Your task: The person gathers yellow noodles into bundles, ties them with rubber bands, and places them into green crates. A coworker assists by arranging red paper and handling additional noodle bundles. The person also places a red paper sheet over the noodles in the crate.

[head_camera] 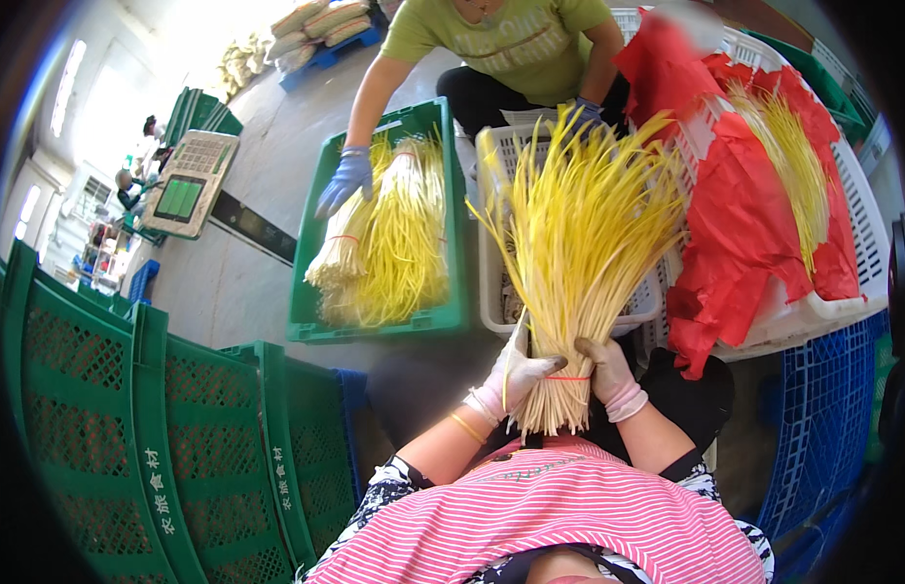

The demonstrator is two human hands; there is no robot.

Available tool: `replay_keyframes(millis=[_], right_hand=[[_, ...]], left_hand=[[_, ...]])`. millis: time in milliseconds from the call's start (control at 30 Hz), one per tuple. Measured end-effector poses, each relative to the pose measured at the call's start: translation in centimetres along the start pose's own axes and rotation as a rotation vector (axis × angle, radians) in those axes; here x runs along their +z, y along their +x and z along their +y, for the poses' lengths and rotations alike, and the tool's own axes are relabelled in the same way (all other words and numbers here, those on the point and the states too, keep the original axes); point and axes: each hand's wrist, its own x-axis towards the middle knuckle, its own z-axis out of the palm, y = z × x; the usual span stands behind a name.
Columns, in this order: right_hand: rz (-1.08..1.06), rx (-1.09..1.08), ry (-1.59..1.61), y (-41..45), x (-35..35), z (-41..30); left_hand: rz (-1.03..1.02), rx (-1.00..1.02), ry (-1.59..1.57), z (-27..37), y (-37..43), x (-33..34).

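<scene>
A large bundle of yellow chives (584, 241) is upright before me, pale stem ends down and yellow leaf tips fanned out. A red elastic band (567, 378) circles its lower stems. My left hand (522, 369), in a soiled white glove, grips the left side, with the thumb near the band. My right hand (610, 371), gloved alike, grips the right side; its thumb presses on the stems. One loose strand hangs along my left wrist. Behind the bundle stands a white plastic basket (498, 315), partly hidden by the leaves.
A co-worker's blue-gloved hand (348, 181) reaches over a green crate (379, 332) of banded chives. Red paper (744, 241) lines a white basket (872, 241) with more chives. A digital scale (192, 182) stands at left. Green crates (212, 452) flank me left, a blue crate (817, 409) right.
</scene>
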Motion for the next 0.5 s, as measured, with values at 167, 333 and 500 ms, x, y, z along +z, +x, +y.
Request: replay_keyframes(millis=[167, 333, 500], right_hand=[[0.069, 0.183, 0.051, -0.7, -0.6, 1.8], [0.06, 0.182, 0.049, -0.4, -1.2, 2.5], [0.065, 0.105, 0.01, -0.5, -1.3, 2.9]], left_hand=[[0.109, -0.095, -0.12, -3.7, -1.3, 0.0], [0.098, -0.079, -0.085, -4.9, -1.7, -0.5], [0.098, -0.071, -0.083, -5.7, -2.0, -0.8]])
